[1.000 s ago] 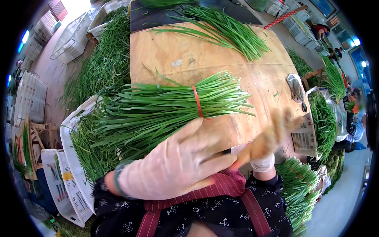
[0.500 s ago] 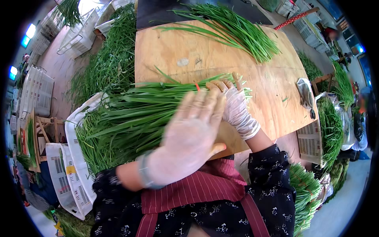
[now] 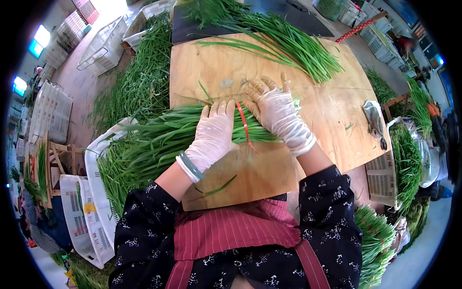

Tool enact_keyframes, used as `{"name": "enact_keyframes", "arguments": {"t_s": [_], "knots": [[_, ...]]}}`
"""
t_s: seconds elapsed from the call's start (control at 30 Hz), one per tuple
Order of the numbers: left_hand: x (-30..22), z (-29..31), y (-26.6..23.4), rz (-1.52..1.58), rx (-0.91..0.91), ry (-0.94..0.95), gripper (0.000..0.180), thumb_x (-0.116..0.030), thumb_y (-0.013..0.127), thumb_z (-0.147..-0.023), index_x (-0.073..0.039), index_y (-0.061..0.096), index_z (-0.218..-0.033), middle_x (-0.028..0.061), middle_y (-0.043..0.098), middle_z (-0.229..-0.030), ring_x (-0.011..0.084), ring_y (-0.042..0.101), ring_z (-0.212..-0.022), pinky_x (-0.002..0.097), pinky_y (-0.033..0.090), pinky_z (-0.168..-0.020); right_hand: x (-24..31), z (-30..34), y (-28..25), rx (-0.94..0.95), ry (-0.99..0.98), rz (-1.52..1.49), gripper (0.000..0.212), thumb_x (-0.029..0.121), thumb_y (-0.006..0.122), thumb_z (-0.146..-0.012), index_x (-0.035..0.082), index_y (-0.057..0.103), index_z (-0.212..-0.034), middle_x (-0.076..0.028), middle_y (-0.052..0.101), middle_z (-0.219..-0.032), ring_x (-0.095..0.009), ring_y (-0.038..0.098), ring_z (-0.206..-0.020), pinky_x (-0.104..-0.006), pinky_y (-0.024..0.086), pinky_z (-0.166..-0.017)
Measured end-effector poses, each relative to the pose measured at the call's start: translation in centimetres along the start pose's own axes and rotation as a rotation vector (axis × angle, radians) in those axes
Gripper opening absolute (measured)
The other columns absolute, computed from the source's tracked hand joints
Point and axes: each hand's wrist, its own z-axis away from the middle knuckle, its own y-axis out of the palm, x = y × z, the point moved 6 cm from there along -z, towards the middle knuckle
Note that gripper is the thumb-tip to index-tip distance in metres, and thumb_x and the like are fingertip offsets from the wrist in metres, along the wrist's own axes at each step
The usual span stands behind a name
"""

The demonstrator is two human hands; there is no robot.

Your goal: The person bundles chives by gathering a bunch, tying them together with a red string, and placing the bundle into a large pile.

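Pale plywood covers the worktop [image 3: 332, 120], with a dark sheet [image 3: 308, 21] at its far end and a white crate [image 3: 103, 50] on the floor beyond its left side. Near its front edge lies a bundle of long green stalks [image 3: 173, 123], leafy ends trailing left over the edge, a red band [image 3: 244, 123] around it. Both hands wear whitish gloves: the left hand [image 3: 214, 132] lies palm down on the bundle just left of the band, fingers extended (a grey-green bangle [image 3: 191, 166] circles that wrist); the right hand [image 3: 280, 113] rests over the cut ends, fingers spread rather than clenched. Loose stalks [image 3: 308, 55] lie farther back, and a greyish cloth [image 3: 373, 118] sits by the right edge.
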Motion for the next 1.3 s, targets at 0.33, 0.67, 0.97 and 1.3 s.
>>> {"name": "enact_keyframes", "arguments": {"t_s": [0.33, 0.67, 0.97, 1.3], "knots": [[-1.5, -0.9, -2.6, -0.072, -0.050, 0.032, 0.124, -0.053, 0.080, -0.044, 0.004, 0.019, -0.136, 0.0196, 0.035, -0.135, 0.0329, 0.031, -0.127, 0.0471, 0.017, -0.107, -2.0, -1.5, 3.5, 0.425, 0.164, -0.377, 0.044, 0.043, 0.038, -0.089, 0.010, 0.066, -0.084, -0.016, 0.063, -0.074, -0.035, 0.061, -0.072, -0.0426, 0.047, -0.069], [-1.2, -0.6, 0.4, -0.147, -0.188, 0.099, 0.105, -0.040, 0.079, -0.053, 0.000, 0.025, -0.134, 0.0160, 0.040, -0.129, 0.0303, 0.040, -0.121, 0.0467, 0.033, -0.100, -1.4, 1.8, 0.7, 0.051, 0.058, -0.058, 0.038, 0.036, 0.050, -0.085, 0.015, 0.055, -0.115, -0.005, 0.057, -0.116, -0.027, 0.049, -0.112, -0.0509, 0.023, -0.102], [-0.8, -0.7, 0.3, -0.038, -0.175, 0.115, 0.096, -0.027, 0.077, -0.056, 0.001, 0.027, -0.133, 0.0143, 0.043, -0.126, 0.0283, 0.043, -0.116, 0.0415, 0.035, -0.099, -0.9, 4.4, -4.8, -0.295, 0.111, -0.089, 0.033, 0.027, 0.056, -0.082, 0.020, 0.058, -0.114, 0.000, 0.054, -0.113, -0.022, 0.049, -0.106, -0.0446, 0.029, -0.097], [0.0, -1.5, -0.8, 0.034, -0.114, 0.154, 0.103, -0.033, 0.078, -0.053, 0.003, 0.026, -0.133, 0.0170, 0.047, -0.120, 0.0303, 0.048, -0.109, 0.0379, 0.037, -0.096, 4.7, 7.6, -1.3, -0.081, -0.191, -0.130, 0.038, 0.018, 0.056, -0.069, 0.023, 0.063, -0.106, 0.006, 0.054, -0.092, -0.015, 0.049, -0.086, -0.0348, 0.034, -0.083]]}}
